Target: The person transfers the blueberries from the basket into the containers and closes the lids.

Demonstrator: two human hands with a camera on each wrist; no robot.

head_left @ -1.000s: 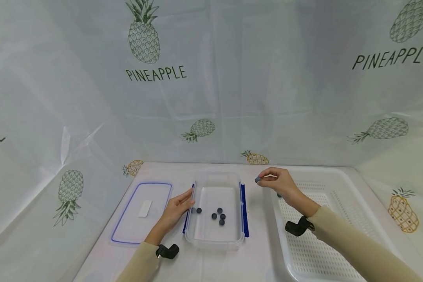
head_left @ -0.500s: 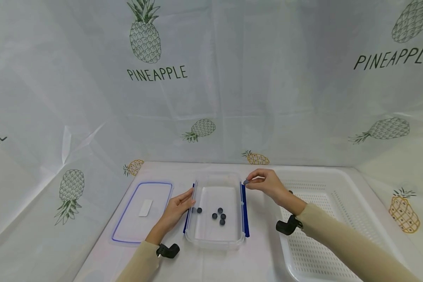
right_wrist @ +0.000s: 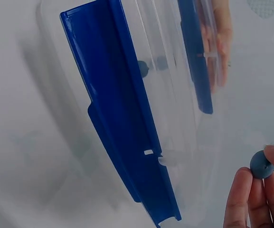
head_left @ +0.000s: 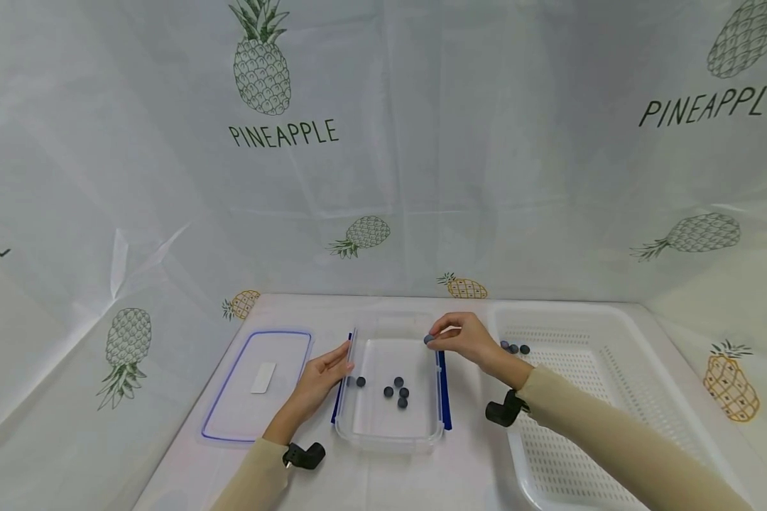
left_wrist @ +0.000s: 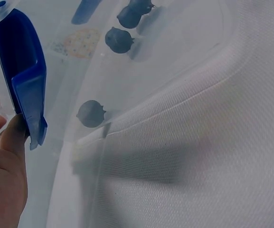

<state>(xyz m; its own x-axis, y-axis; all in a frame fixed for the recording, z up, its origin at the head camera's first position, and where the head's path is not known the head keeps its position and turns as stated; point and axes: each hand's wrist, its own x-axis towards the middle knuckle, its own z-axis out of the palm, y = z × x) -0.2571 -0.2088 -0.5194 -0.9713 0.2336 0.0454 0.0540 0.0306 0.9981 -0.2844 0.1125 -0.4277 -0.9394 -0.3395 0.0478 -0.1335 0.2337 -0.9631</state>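
My right hand (head_left: 463,337) pinches one blueberry (right_wrist: 261,165) between thumb and fingertips. In the head view it hangs over the far right corner of a clear plastic container (head_left: 390,429). Several blueberries (head_left: 403,392) lie inside, most clustered right of the middle, and a single blueberry (left_wrist: 91,114) sits by the left wall. My left hand (head_left: 319,376) holds the container's left side, with a fingertip right at the blue latch (left_wrist: 30,71); its other fingers are partly hidden. The right-hand latch (right_wrist: 113,95) hangs folded outward.
Right of the container stands a white perforated basket (head_left: 518,454), with three blueberries (head_left: 514,348) near its far left corner. A clear lid with a blue seal (head_left: 230,426) lies at the left, bearing a white rectangle (head_left: 263,377). A pineapple-print sheet (head_left: 383,163) rises behind the table.
My right hand has moved left and slightly down with its blueberry, from beside the basket to over the container. Three basket blueberries have come into sight. The left hand stays put.
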